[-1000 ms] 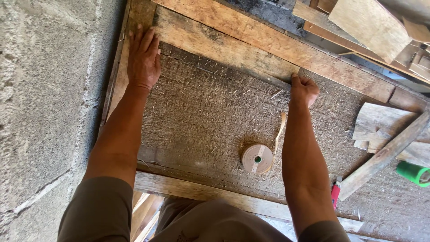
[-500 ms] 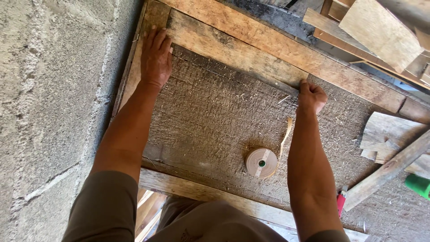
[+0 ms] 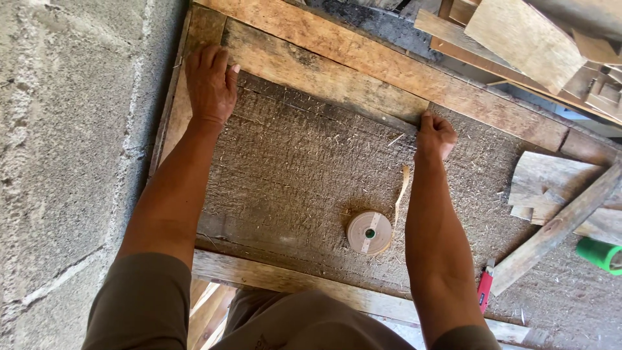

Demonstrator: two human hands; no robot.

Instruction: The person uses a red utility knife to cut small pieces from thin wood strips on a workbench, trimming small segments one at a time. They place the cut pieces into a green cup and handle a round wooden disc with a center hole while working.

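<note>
My left hand (image 3: 210, 81) lies flat, fingers spread, on the left end of a wooden plank (image 3: 324, 78) that rests across a rough brown fibre board (image 3: 291, 175). My right hand (image 3: 435, 134) presses at the plank's right end, fingers curled against its edge. It holds nothing that I can see. A beige roll of edge tape (image 3: 369, 232) lies on the board between my forearms, its loose end curling up toward my right wrist.
A grey block wall (image 3: 71, 149) runs along the left. A longer plank (image 3: 389, 65) lies behind. Wood offcuts (image 3: 557, 194) lie at the right, a red utility knife (image 3: 484, 291) near my right elbow, a green roll (image 3: 599, 254) at the right edge.
The view has shifted slightly, so everything sits a little further right in frame. Both hands stay at the plank's ends, and the tape roll has not moved on the board.
</note>
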